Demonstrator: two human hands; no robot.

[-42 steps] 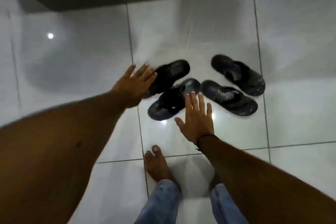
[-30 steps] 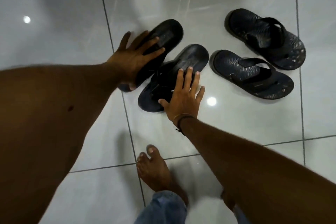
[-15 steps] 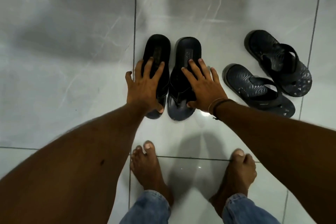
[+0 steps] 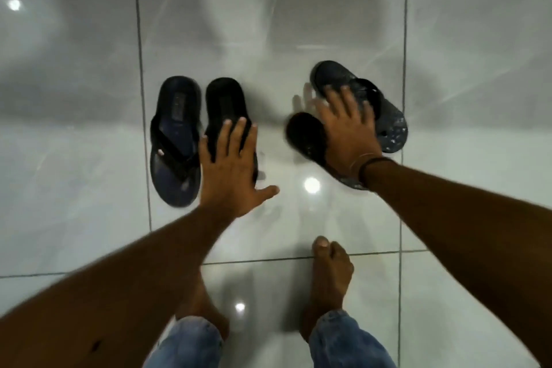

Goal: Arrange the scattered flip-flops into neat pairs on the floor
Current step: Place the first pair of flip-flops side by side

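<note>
The white tiled floor (image 4: 89,158) is carrying four dark flip-flops: the left pair (image 4: 176,140) is lying side by side and parallel, while the right pair (image 4: 388,116) is lying angled, one flip-flop nearer than the other. The left hand (image 4: 233,170) is hovering flat with fingers spread, gripping nothing, over the inner flip-flop (image 4: 224,104) of the left pair. The right hand (image 4: 349,128) is reaching open-fingered over the nearer speckled flip-flop (image 4: 307,134), contact being unclear through motion blur.
</note>
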